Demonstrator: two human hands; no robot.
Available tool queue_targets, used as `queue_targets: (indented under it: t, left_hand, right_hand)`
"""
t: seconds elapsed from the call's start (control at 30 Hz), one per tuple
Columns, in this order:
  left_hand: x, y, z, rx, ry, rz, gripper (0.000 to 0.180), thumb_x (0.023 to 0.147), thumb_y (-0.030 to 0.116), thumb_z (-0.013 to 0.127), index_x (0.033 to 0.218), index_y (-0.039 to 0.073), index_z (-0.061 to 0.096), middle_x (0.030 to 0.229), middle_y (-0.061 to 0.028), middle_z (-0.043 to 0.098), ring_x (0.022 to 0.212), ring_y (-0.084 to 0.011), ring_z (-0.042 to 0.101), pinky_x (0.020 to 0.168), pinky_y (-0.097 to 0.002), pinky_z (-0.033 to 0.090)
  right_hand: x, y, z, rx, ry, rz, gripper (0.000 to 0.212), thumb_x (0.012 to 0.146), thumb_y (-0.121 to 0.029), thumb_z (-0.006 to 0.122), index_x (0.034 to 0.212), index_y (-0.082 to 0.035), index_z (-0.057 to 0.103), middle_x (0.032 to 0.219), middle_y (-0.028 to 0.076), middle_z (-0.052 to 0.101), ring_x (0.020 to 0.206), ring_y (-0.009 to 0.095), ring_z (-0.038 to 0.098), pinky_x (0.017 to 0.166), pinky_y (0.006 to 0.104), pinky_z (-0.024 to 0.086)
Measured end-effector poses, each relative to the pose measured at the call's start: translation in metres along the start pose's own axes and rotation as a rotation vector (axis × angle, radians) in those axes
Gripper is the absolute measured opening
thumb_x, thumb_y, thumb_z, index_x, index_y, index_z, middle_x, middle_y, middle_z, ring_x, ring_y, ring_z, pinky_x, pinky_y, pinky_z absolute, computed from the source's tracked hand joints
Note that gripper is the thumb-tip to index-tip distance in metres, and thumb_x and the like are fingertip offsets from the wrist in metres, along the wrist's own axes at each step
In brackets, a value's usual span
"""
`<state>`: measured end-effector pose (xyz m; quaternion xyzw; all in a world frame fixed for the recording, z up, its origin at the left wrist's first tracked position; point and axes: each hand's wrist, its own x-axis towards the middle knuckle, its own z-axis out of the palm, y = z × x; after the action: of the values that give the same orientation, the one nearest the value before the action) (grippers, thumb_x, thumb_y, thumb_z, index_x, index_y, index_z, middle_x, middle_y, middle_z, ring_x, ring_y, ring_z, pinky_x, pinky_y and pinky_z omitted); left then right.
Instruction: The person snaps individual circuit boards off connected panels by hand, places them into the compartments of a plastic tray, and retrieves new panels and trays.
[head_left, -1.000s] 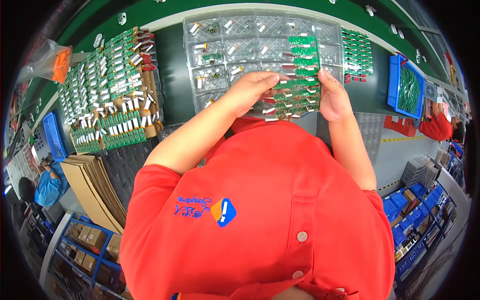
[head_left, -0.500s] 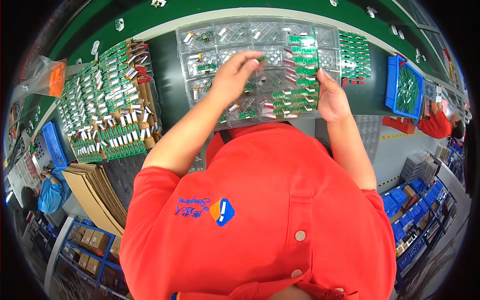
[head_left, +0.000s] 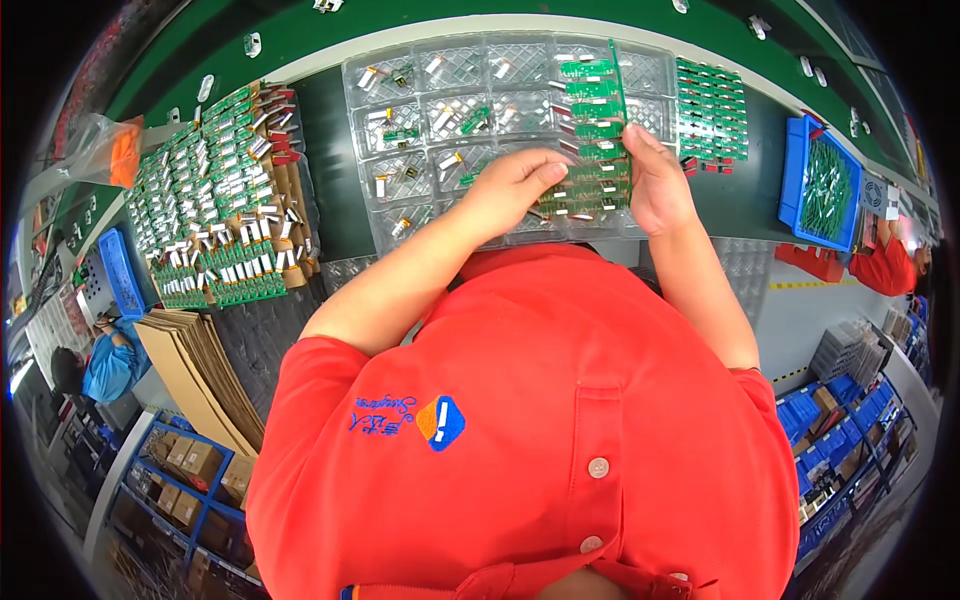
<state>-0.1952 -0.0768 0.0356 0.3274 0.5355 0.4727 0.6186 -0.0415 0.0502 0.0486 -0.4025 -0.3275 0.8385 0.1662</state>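
Right then, the green circuit-board panel (head_left: 592, 140) ran lengthwise from near to far over the clear plastic compartment tray (head_left: 420, 130). Right hand (head_left: 655, 180) gripped its near right edge; left hand (head_left: 515, 185) pinched its near left corner. Farther right, a blue bin (head_left: 795, 180) sat on the dark green surface (head_left: 330, 170).

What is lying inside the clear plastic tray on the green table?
The clear plastic tray holds small green circuit boards and white parts in its pockets. The left hand and right hand grip a board panel, covering the near pockets, so their contents are hidden.
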Motion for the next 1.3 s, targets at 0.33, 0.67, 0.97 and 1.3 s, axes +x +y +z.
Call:
queue_targets:
  t: [0.33, 0.67, 0.97, 1.3]
  left_hand:
    - [0.057, 0.003, -0.082, -0.270, 0.317, 0.259, 0.038, 0.089, 0.032, 0.044, 0.102, -0.003, 0.054, 0.095, -0.0119, 0.061, 0.083, -0.0192, 0.059, 0.078, -0.0330, 0.045]
    - [0.081, -0.037, -0.097, 1.423, 0.606, 0.656, 0.036, 0.078, 0.024, 0.059, 0.105, 0.000, 0.054, 0.103, -0.0181, 0.056, 0.096, -0.0370, 0.052, 0.084, -0.0402, 0.041]
    - [-0.004, -0.001, 0.050, 0.125, -0.112, -0.084, 0.033, 0.086, 0.033, 0.048, 0.103, 0.006, 0.054, 0.090, -0.0144, 0.059, 0.089, -0.0291, 0.057, 0.076, -0.0360, 0.043]
    - [-0.011, 0.002, 0.056, 0.327, -0.095, -0.080, 0.030, 0.086, 0.031, 0.049, 0.102, 0.006, 0.055, 0.084, -0.0115, 0.060, 0.074, -0.0206, 0.059, 0.068, -0.0311, 0.045]
  right_hand:
    - [-0.012, -0.011, -0.030, 0.343, -0.216, 0.016, 0.034, 0.090, -0.026, 0.040, 0.118, -0.006, 0.043, 0.111, 0.009, 0.054, 0.099, 0.022, 0.054, 0.086, 0.0390, 0.043]
    - [-0.028, -0.009, -0.035, 0.332, -0.032, -0.073, 0.032, 0.090, -0.024, 0.041, 0.116, -0.006, 0.046, 0.109, 0.008, 0.055, 0.099, 0.020, 0.053, 0.085, 0.0372, 0.043]
    - [-0.031, -0.005, -0.040, 0.141, 0.018, -0.114, 0.027, 0.090, -0.021, 0.042, 0.109, -0.004, 0.050, 0.103, 0.007, 0.058, 0.093, 0.017, 0.055, 0.082, 0.0328, 0.044]
    - [-0.037, 0.001, -0.036, 0.077, 0.010, -0.151, 0.026, 0.088, -0.020, 0.047, 0.106, -0.002, 0.052, 0.101, 0.007, 0.058, 0.091, 0.015, 0.055, 0.081, 0.0297, 0.044]
